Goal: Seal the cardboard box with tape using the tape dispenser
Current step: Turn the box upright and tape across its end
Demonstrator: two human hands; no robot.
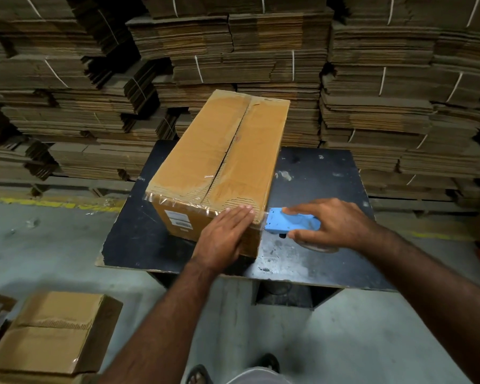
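Observation:
A long brown cardboard box lies on a black table, its top flaps closed along a centre seam. Clear tape runs along the near top edge. My left hand lies flat, fingers together, against the near right corner of the box, pressing on the tape. My right hand grips a blue tape dispenser just off that corner, its front edge touching the box's right side. A white label sits on the near face.
Tall stacks of flattened cardboard fill the background behind the table. Another closed brown box stands on the concrete floor at the lower left. A yellow floor line runs behind the table. My feet show at the bottom.

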